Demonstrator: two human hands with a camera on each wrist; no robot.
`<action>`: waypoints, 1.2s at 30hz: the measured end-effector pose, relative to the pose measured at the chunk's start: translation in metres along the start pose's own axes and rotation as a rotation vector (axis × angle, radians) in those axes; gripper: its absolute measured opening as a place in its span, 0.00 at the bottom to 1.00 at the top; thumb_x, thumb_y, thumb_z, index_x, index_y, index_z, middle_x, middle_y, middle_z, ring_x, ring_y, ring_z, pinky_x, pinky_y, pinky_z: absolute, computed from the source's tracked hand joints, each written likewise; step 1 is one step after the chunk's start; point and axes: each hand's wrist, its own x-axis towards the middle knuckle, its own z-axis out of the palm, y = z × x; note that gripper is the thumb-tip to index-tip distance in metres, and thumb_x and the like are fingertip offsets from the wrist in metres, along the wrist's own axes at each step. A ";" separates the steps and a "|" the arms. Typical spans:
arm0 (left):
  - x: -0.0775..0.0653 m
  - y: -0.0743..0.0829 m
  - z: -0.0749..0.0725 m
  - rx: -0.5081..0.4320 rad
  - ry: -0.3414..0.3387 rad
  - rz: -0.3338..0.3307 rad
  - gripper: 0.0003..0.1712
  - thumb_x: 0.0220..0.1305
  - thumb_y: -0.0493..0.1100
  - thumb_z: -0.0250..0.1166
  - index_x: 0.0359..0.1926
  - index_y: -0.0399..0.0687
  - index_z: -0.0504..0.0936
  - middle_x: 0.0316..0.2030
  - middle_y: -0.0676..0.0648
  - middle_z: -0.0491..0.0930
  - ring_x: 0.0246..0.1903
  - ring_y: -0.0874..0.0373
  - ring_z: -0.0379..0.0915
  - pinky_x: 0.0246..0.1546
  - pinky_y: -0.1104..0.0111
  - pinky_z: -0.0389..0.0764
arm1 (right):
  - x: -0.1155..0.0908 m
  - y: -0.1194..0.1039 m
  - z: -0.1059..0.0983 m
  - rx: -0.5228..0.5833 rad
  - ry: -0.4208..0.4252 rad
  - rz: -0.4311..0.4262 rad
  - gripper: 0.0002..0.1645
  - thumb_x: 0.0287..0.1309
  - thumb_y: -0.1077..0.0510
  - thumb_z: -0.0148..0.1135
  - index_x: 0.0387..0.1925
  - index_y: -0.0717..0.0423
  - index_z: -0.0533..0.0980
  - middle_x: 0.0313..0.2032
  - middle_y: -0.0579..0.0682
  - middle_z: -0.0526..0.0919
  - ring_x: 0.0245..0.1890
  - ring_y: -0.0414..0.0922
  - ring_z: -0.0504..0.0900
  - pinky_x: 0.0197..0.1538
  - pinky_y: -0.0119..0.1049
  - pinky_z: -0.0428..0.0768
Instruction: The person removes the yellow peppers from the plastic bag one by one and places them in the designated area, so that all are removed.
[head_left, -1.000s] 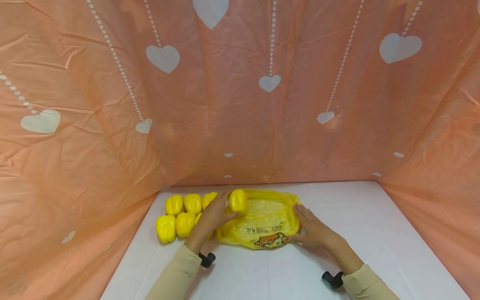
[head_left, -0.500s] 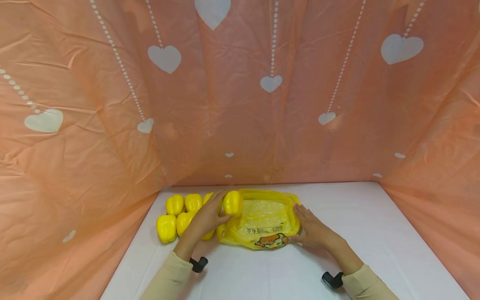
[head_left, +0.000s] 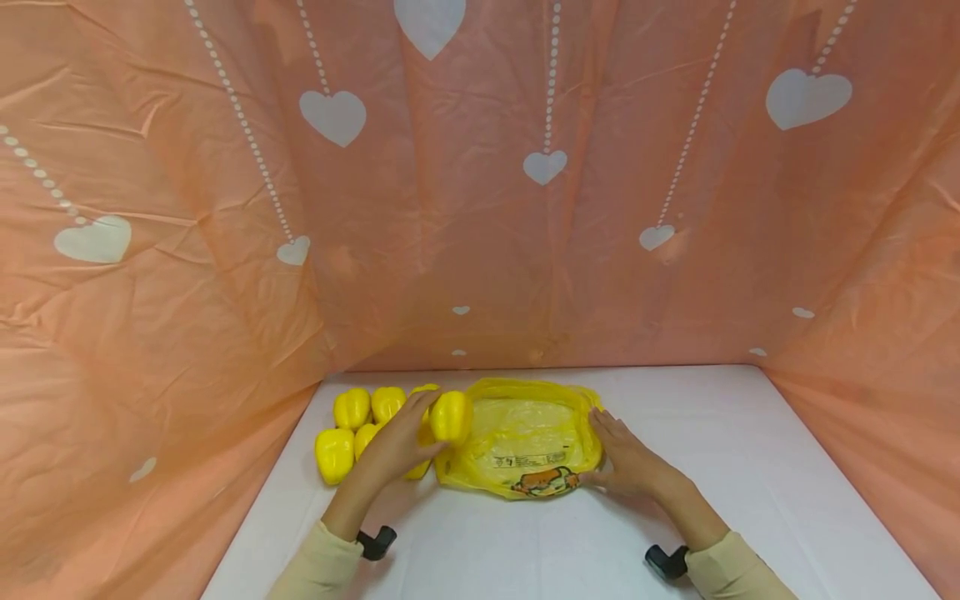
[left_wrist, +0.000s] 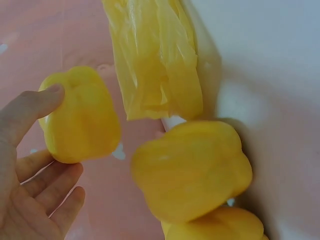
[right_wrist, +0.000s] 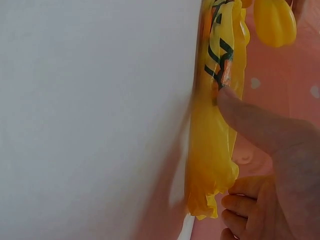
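My left hand (head_left: 393, 446) holds a yellow bell pepper (head_left: 452, 417) between thumb and fingertips, raised above the left edge of a yellow plastic bag (head_left: 525, 429). In the left wrist view the thumb lies on the held pepper (left_wrist: 87, 122), with fingers beneath it. The bag lies spread with its mouth facing up, an orange-and-black print at its near side. Against its right edge rests my right hand (head_left: 633, 462), fingers fairly straight, thumb touching the plastic in the right wrist view. Several more bell peppers (head_left: 334, 456) stand left of the bag, some partly hidden behind my left hand.
The white table (head_left: 495, 550) holds the peppers in two rows beside the bag. An orange curtain (head_left: 480, 250) with white hearts hangs behind the table and along both sides. Each wrist wears a black device (head_left: 377, 542).
My left hand has moved left and slightly nearer with the pepper, from over the bag to its left edge. My right hand stays against the bag.
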 end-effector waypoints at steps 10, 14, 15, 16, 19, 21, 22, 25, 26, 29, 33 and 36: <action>-0.018 -0.008 -0.009 0.025 0.000 0.020 0.51 0.63 0.43 0.81 0.80 0.42 0.65 0.75 0.39 0.69 0.72 0.40 0.70 0.70 0.45 0.76 | 0.000 0.002 0.001 -0.009 0.011 -0.009 0.68 0.61 0.38 0.78 0.82 0.72 0.51 0.83 0.70 0.50 0.82 0.69 0.50 0.82 0.65 0.52; -0.026 -0.012 -0.012 0.049 0.015 0.057 0.50 0.61 0.43 0.82 0.79 0.39 0.66 0.73 0.38 0.71 0.68 0.39 0.74 0.68 0.46 0.78 | 0.000 0.003 0.001 -0.001 0.014 0.002 0.67 0.62 0.39 0.77 0.83 0.71 0.50 0.83 0.69 0.49 0.83 0.68 0.49 0.82 0.64 0.51; -0.027 -0.012 -0.013 0.051 0.014 0.061 0.50 0.61 0.43 0.82 0.79 0.39 0.67 0.73 0.38 0.71 0.68 0.39 0.74 0.69 0.46 0.77 | 0.000 0.003 0.001 0.004 0.014 0.005 0.67 0.62 0.39 0.77 0.83 0.71 0.50 0.83 0.69 0.49 0.83 0.68 0.49 0.82 0.63 0.51; -0.029 -0.013 -0.014 0.049 0.010 0.061 0.50 0.61 0.43 0.82 0.79 0.39 0.67 0.73 0.38 0.71 0.68 0.39 0.74 0.69 0.45 0.77 | 0.000 0.004 0.001 0.005 0.013 0.003 0.67 0.62 0.39 0.77 0.83 0.71 0.50 0.83 0.69 0.49 0.83 0.68 0.49 0.82 0.63 0.51; -0.034 -0.014 -0.017 0.045 -0.001 0.060 0.50 0.61 0.43 0.82 0.79 0.40 0.67 0.73 0.38 0.71 0.69 0.39 0.73 0.70 0.44 0.76 | 0.000 0.004 0.002 0.002 0.012 -0.002 0.67 0.62 0.39 0.77 0.82 0.72 0.50 0.83 0.70 0.49 0.83 0.68 0.49 0.82 0.64 0.51; -0.038 -0.014 -0.018 0.045 -0.005 0.061 0.50 0.62 0.44 0.82 0.79 0.40 0.67 0.73 0.38 0.71 0.69 0.39 0.73 0.70 0.44 0.75 | 0.001 0.004 0.003 0.001 0.009 0.000 0.68 0.61 0.39 0.77 0.82 0.71 0.50 0.83 0.69 0.49 0.83 0.67 0.49 0.82 0.63 0.51; -0.040 -0.014 -0.019 0.053 -0.005 0.066 0.49 0.62 0.44 0.82 0.79 0.40 0.67 0.73 0.38 0.72 0.69 0.39 0.73 0.70 0.44 0.76 | 0.001 0.004 0.003 -0.001 0.008 0.002 0.68 0.61 0.39 0.77 0.83 0.71 0.50 0.83 0.69 0.49 0.83 0.67 0.49 0.82 0.64 0.51; -0.046 -0.015 -0.021 0.071 -0.005 0.080 0.49 0.62 0.45 0.82 0.78 0.40 0.68 0.72 0.38 0.72 0.69 0.40 0.74 0.70 0.44 0.76 | 0.001 0.005 0.004 0.003 0.003 0.011 0.68 0.61 0.38 0.77 0.83 0.70 0.50 0.84 0.68 0.49 0.83 0.67 0.48 0.83 0.63 0.50; -0.048 -0.015 -0.022 0.075 -0.003 0.086 0.49 0.62 0.45 0.82 0.78 0.40 0.68 0.72 0.38 0.72 0.69 0.40 0.74 0.70 0.44 0.76 | 0.001 0.005 0.004 0.003 0.003 0.013 0.68 0.61 0.38 0.77 0.83 0.70 0.50 0.84 0.68 0.49 0.83 0.67 0.48 0.82 0.63 0.51; -0.052 -0.014 -0.024 0.085 0.005 0.107 0.48 0.61 0.44 0.82 0.77 0.40 0.69 0.71 0.38 0.73 0.68 0.40 0.75 0.69 0.45 0.77 | 0.001 0.006 0.004 0.005 0.003 0.016 0.68 0.61 0.37 0.77 0.83 0.70 0.50 0.84 0.68 0.49 0.83 0.67 0.48 0.82 0.64 0.51; -0.056 -0.014 -0.025 0.080 0.001 0.124 0.48 0.59 0.42 0.83 0.76 0.41 0.70 0.70 0.40 0.75 0.67 0.43 0.76 0.67 0.48 0.79 | 0.000 0.006 0.004 -0.001 0.008 0.013 0.68 0.62 0.37 0.76 0.83 0.70 0.50 0.84 0.68 0.49 0.83 0.68 0.49 0.82 0.64 0.51; -0.059 -0.015 -0.026 0.045 -0.027 0.108 0.46 0.60 0.44 0.82 0.76 0.43 0.71 0.70 0.43 0.76 0.68 0.45 0.75 0.68 0.48 0.78 | 0.001 0.005 0.004 0.000 0.012 0.009 0.67 0.62 0.38 0.76 0.83 0.70 0.50 0.83 0.68 0.49 0.83 0.68 0.48 0.82 0.64 0.51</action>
